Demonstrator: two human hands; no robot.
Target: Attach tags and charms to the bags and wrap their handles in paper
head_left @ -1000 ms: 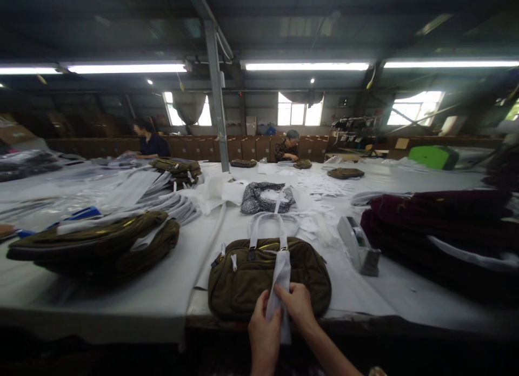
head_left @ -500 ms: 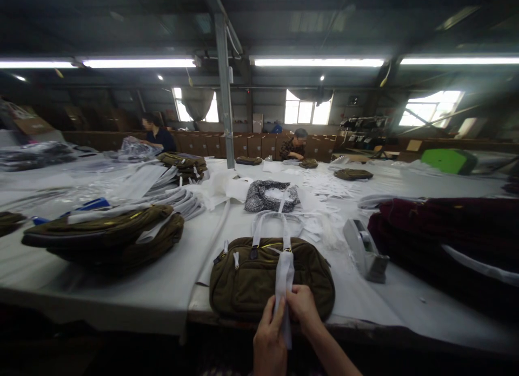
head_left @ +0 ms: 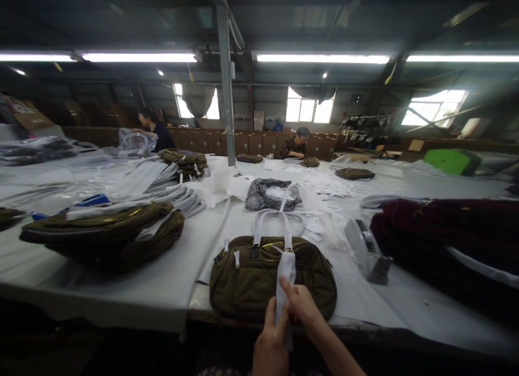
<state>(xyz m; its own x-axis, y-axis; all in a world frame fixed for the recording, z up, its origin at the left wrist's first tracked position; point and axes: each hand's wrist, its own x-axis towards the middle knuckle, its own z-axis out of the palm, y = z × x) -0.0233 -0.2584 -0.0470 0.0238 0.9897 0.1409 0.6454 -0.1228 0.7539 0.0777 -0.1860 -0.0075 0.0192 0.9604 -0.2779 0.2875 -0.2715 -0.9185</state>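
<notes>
An olive-green handbag lies at the table's front edge, its handles wrapped in white and pointing away from me. A long white wrapping strip runs from the base of the right handle down over the bag's front toward me. Low on this strip, my left hand is closed, pinching it between thumb and fingers. My right hand grips the strip a little higher, thumb on top. The strip's lower end hangs past the table edge, partly hidden by my hands.
A grey tape dispenser stands right of the bag, beside a pile of maroon bags. Stacked olive bags lie left. Beyond the handles is a black-and-white speckled bundle. Two people work across the table, near a metal post.
My right hand has slid slightly up the strip, its thumb now laid over it. My left hand stays low on the strip. The bag has hardly moved.
</notes>
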